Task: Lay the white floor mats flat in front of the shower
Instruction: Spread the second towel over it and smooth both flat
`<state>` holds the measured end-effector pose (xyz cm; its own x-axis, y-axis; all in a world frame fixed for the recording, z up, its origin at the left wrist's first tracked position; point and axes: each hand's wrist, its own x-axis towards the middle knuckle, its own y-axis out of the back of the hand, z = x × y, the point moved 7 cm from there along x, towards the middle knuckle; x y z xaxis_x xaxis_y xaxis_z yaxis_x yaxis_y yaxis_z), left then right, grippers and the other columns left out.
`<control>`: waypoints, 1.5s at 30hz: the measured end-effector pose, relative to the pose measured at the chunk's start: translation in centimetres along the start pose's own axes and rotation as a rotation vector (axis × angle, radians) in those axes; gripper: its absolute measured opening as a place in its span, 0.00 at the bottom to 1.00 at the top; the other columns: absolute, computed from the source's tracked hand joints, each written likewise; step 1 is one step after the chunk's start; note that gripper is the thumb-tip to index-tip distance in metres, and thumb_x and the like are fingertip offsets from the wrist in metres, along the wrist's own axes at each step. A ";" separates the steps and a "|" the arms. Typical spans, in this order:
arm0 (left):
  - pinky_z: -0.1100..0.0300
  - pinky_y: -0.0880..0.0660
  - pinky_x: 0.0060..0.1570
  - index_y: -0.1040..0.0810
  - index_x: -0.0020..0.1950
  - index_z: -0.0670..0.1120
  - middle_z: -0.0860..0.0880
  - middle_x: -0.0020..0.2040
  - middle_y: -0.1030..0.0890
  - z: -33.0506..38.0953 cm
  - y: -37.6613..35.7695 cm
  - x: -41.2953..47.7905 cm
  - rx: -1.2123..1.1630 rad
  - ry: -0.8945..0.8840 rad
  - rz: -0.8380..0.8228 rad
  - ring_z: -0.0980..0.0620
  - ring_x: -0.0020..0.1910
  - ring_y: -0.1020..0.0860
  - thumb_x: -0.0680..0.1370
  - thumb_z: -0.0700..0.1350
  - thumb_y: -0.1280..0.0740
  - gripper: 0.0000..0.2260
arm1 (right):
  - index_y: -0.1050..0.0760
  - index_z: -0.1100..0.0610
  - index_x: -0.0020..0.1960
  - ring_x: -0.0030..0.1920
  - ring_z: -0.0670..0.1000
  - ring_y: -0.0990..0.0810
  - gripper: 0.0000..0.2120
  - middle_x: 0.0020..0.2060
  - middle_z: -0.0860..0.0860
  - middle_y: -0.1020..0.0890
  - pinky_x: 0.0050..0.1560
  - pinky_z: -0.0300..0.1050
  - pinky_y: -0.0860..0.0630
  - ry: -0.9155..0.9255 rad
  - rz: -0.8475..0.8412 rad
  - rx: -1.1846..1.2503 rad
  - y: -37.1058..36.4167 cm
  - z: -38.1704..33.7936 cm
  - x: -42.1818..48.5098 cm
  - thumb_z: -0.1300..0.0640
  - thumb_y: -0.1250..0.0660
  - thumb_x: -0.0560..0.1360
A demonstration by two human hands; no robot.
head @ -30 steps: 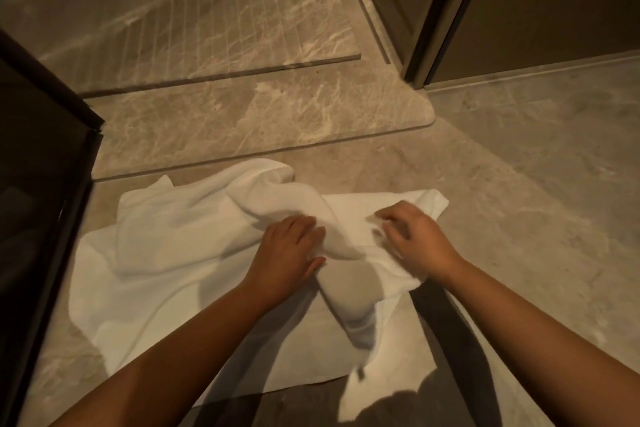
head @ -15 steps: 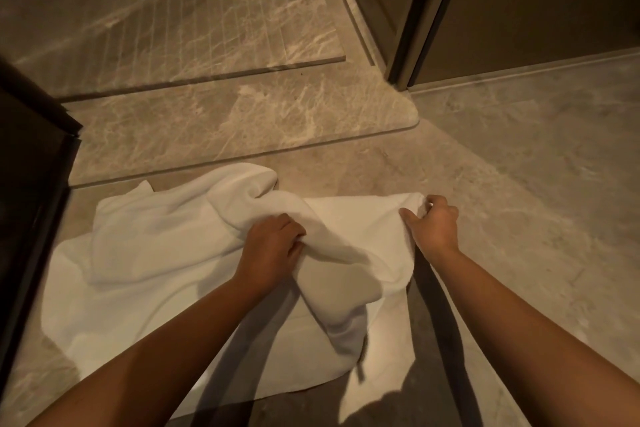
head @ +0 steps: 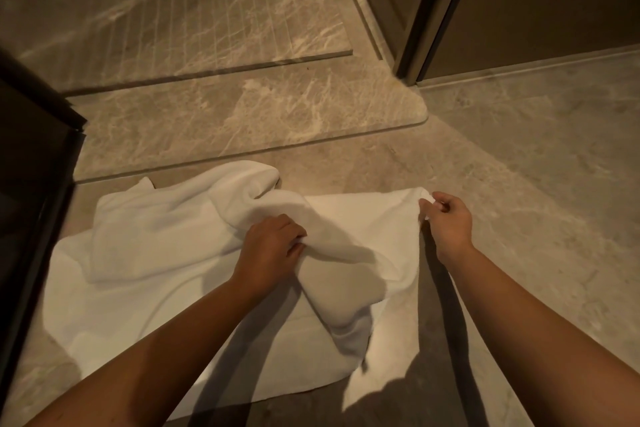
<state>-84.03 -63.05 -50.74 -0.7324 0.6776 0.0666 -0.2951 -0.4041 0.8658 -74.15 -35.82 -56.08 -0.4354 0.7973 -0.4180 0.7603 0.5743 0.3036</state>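
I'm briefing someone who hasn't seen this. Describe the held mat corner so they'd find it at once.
Find the marble shower step; the white mats lie crumpled on the floor before it. Follow their far edge rightward to its end: that corner alone is pinched by the right hand; the left hand grips a middle fold.

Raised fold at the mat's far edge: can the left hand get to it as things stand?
Probably yes. The left hand grips the white mat at its middle, and the raised fold lies just beyond it with nothing between; it would need to release first.
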 end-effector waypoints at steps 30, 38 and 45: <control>0.54 0.35 0.60 0.26 0.61 0.53 0.49 0.61 0.26 2.0 -0.2 1.4 0.334 0.141 -0.345 0.48 0.58 0.29 0.76 0.46 0.40 0.14 | 0.34 0.59 0.67 0.49 0.57 0.21 0.24 0.49 0.60 0.18 0.53 0.49 0.25 0.250 -0.264 -0.649 11.5 -7.5 -3.8 0.67 0.35 0.72; 0.55 0.36 0.60 0.26 0.62 0.48 0.47 0.63 0.26 6.4 -1.1 4.1 0.139 0.067 -0.205 0.48 0.60 0.30 0.77 0.48 0.38 0.14 | 0.39 0.57 0.70 0.64 0.53 0.29 0.32 0.66 0.55 0.28 0.55 0.38 0.35 0.140 -0.412 -0.746 12.2 -0.8 -4.4 0.53 0.29 0.71; 0.54 0.35 0.59 0.29 0.66 0.47 0.44 0.65 0.28 7.1 -6.6 3.6 0.189 0.008 -0.355 0.45 0.61 0.31 0.75 0.54 0.37 0.22 | 0.29 0.50 0.62 0.57 0.51 0.26 0.24 0.56 0.48 0.24 0.57 0.46 0.28 0.257 -0.534 -1.068 11.0 1.7 -4.1 0.43 0.31 0.68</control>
<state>-80.36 -53.58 -52.74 -0.6098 0.7499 -0.2564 -0.4132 -0.0248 0.9103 -63.13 -33.11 -52.49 -0.7464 0.3588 -0.5604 -0.2686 0.6081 0.7470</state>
